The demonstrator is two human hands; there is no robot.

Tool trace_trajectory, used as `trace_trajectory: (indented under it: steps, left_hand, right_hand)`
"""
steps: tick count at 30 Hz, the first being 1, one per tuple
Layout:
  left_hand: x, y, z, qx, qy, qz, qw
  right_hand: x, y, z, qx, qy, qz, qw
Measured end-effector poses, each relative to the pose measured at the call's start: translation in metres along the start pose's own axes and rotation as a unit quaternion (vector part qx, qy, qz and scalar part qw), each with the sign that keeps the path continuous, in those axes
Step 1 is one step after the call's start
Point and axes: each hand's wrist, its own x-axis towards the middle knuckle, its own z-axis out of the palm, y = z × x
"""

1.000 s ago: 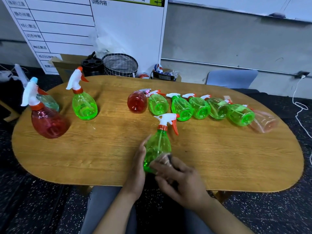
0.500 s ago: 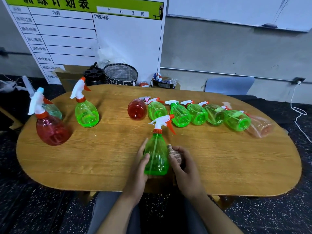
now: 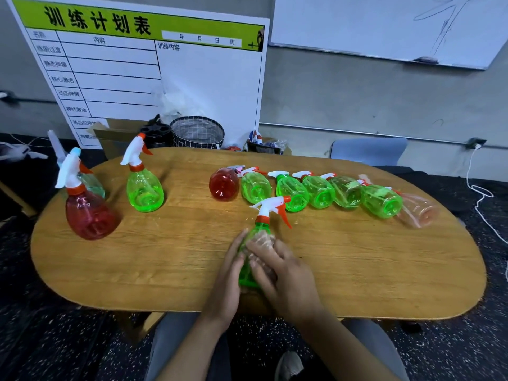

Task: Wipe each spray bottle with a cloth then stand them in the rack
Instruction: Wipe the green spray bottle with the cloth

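Note:
A green spray bottle (image 3: pixel 259 229) with a white and orange trigger head stands near the front edge of the wooden table (image 3: pixel 357 270). My left hand (image 3: pixel 229 273) holds its left side. My right hand (image 3: pixel 283 273) presses a small pale cloth (image 3: pixel 262 240) against the bottle's front, covering most of the body. Several more bottles lie on their sides in a row behind, from a red one (image 3: pixel 223 185) to a pale pink one (image 3: pixel 417 211). At the left stand a red bottle (image 3: pixel 88 210) and a green bottle (image 3: pixel 144 188), upright.
A teal bottle (image 3: pixel 93 184) is half hidden behind the red upright one. Beyond the table's far edge are a mesh basket (image 3: pixel 196 132), a black holder (image 3: pixel 156 136), a cardboard box (image 3: pixel 115 136) and a grey chair back (image 3: pixel 368 151). No rack is plainly visible.
The bottle went from tilted toward me to upright on the table. My right hand with the cloth moved from the bottle's right side onto its front and higher.

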Motion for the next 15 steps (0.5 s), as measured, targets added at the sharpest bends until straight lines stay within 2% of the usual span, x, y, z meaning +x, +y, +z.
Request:
trace_trajectory:
  steps: [4, 6, 8, 11, 13, 15]
  left_hand:
    - [0.0, 0.002, -0.001, 0.016, 0.017, 0.012, 1.0]
    - [0.0, 0.004, 0.0, 0.017, 0.025, 0.012, 0.999]
    - [0.0, 0.007, 0.001, 0.025, 0.029, 0.015, 0.999]
    - [-0.002, 0.009, 0.003, -0.006, 0.018, -0.015, 1.0]
    - [-0.003, 0.01, 0.004, -0.017, 0.015, -0.018, 1.0]
    - [-0.003, 0.012, 0.003, -0.023, 0.013, -0.02, 0.999]
  right_hand:
    - [-0.035, 0.013, 0.003, 0.01, -0.042, -0.131, 0.99]
    - [-0.041, 0.015, 0.002, 0.007, -0.048, -0.164, 0.985]
    - [-0.03, 0.013, -0.003, 0.044, -0.015, -0.131, 0.99]
    - [0.007, 0.008, -0.013, 0.071, 0.055, 0.005, 0.996]
    - [0.027, 0.009, -0.011, 0.042, 0.056, 0.053, 0.996]
    - [0.034, 0.008, -0.003, 0.008, 0.029, 0.054, 0.998]
